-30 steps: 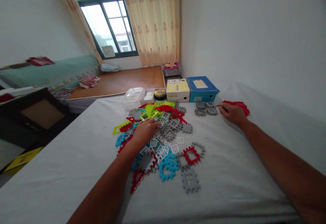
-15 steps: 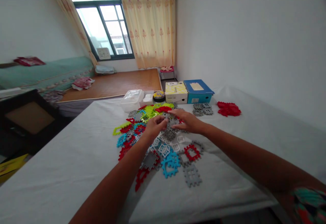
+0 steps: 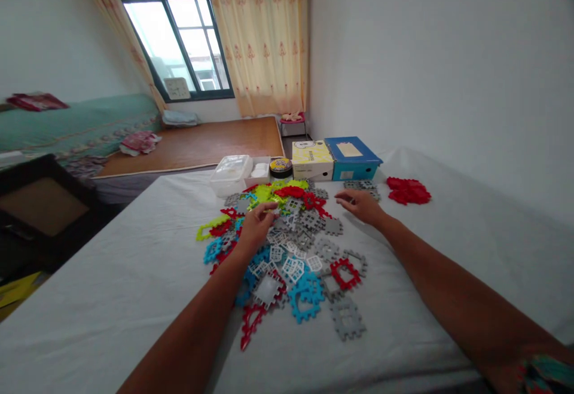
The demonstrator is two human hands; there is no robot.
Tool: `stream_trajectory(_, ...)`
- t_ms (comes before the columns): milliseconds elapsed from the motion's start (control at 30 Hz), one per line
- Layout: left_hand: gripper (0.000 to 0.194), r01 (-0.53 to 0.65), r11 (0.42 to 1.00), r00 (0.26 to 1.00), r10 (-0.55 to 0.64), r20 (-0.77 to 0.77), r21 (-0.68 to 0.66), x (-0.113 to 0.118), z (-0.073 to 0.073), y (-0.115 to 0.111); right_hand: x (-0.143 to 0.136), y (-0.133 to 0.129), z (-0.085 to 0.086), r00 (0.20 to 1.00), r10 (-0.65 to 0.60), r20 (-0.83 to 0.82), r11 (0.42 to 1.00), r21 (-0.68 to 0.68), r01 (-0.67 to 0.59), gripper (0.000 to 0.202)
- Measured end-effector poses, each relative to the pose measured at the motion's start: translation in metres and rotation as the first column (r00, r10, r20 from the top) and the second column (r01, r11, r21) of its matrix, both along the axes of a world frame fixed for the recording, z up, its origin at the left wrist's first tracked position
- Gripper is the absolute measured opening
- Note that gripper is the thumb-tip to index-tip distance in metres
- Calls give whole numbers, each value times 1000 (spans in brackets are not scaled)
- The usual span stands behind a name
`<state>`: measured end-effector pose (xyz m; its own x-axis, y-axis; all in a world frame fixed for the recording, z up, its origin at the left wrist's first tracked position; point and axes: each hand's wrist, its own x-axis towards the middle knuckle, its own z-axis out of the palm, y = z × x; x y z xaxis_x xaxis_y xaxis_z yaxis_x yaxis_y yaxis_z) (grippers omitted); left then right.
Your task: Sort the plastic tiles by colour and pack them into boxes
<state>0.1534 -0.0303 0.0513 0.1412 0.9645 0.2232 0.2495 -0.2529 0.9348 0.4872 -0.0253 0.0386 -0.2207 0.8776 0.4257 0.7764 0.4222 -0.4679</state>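
Interlocking plastic building pieces lie in a loose pile on the cloth-covered table. Over the pile's left middle is my left hand (image 3: 255, 226), its thumb and index finger apart, with nothing visibly held. My right hand (image 3: 365, 207) is clear of the pile to the right, fingers reaching left and parted, just in front of a group of grey pieces (image 3: 368, 186). Between the hands lie grey square pieces (image 3: 313, 220) and a red piece (image 3: 314, 201). Nearer me are white window-like pieces (image 3: 293, 269), blue pieces (image 3: 306, 295) and a red square frame (image 3: 345, 274).
Red pieces (image 3: 408, 191) are stacked at the right. Along the back stand a clear plastic box (image 3: 231, 174), a round black tub (image 3: 281, 168), a yellow-and-white box (image 3: 311, 159) and a blue box (image 3: 352, 158). A white wall (image 3: 439, 83) borders the right side.
My right hand has moved right, away from the pile's middle, towards the grey group. My left hand has shifted slightly left. The grey pieces between them are now uncovered.
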Motion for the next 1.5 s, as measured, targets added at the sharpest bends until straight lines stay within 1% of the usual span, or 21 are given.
stream_trajectory(100, 26, 31, 981, 975, 11, -221, 189, -10, -5, -3, -15, -11, 3, 986, 123, 113, 990, -84, -114, 27)
stream_trajectory(200, 27, 125, 928, 901, 43, -432, 352, -18, -2, -6, -24, -17, 5, 951, 217, 221, 971, -152, -186, 42)
stream_trajectory(333, 27, 237, 888, 793, 58, -606, 394, -22, -4, -7, -26, -21, 2, 907, 344, 242, 934, -188, -303, 45)
stream_trajectory(400, 30, 289, 878, 753, 38, -656, 382, -21, -8, -7, -27, -22, 1, 895, 369, 250, 927, -163, -337, 47)
stream_trajectory(467, 33, 332, 867, 714, 27, -700, 372, -19, -10, -9, -25, -23, 3, 898, 363, 248, 930, -162, -331, 47)
stream_trajectory(533, 35, 370, 855, 671, 24, -741, 363, -17, -11, -11, -17, -20, 8, 923, 322, 210, 939, -195, -283, 46)
stream_trajectory(567, 35, 385, 851, 653, 22, -757, 357, -17, -11, -13, -11, -18, 10, 943, 277, 183, 950, -203, -239, 45)
stream_trajectory(600, 34, 394, 850, 639, 20, -769, 349, -16, -10, -14, -4, -14, 12, 963, 215, 163, 964, -195, -182, 44)
stream_trajectory(667, 31, 405, 853, 618, 10, -786, 329, -15, -8, -15, 14, -5, 10, 986, 59, 156, 991, -125, -39, 43)
stream_trajectory(733, 28, 400, 859, 606, 13, -795, 319, -15, -7, -15, 31, 5, 2, 978, -82, 191, 996, -22, 87, 42)
stream_trajectory(767, 26, 395, 862, 602, 18, -798, 318, -15, -7, -14, 39, 10, -4, 969, -124, 214, 992, 20, 123, 42)
stream_trajectory(833, 22, 388, 864, 594, 32, -804, 321, -15, -7, -14, 50, 17, -16, 953, -160, 259, 986, 81, 143, 41)
stream_trajectory(900, 20, 380, 866, 584, 48, -810, 326, -14, -7, -15, 53, 20, -25, 943, -169, 288, 982, 137, 134, 38)
stream_trajectory(1000, 20, 361, 868, 572, 83, -816, 341, -13, -4, -18, 38, 18, -24, 948, -184, 260, 962, 244, 120, 35)
stream_trajectory(1067, 23, 353, 869, 571, 94, -816, 347, -12, -2, -20, 12, 10, -18, 971, -124, 206, 958, 280, 63, 35)
stream_trajectory(1133, 28, 381, 860, 569, 71, -820, 339, -9, -1, -22, -21, -3, -11, 982, 13, 187, 965, 255, -61, 35)
stream_trajectory(1200, 31, 430, 842, 567, 27, -823, 325, -7, 0, -25, -55, -18, -8, 964, 147, 223, 962, 193, -192, 37)
stream_trajectory(1233, 32, 454, 831, 567, 7, -823, 320, -5, 0, -26, -69, -24, -8, 950, 192, 246, 958, 162, -236, 41)
stream_trajectory(1300, 31, 492, 812, 567, -26, -823, 313, -3, 1, -28, -89, -33, -10, 931, 235, 279, 955, 113, -275, 49)
stream_trajectory(1400, 26, 514, 802, 562, -46, -826, 305, -3, 1, -28, -93, -34, -15, 938, 207, 277, 970, 63, -233, 54)
stream_trajectory(1500, 22, 470, 828, 559, -11, -829, 306, -5, 0, -26, -82, -28, -19, 963, 131, 236, 990, 19, -139, 54)
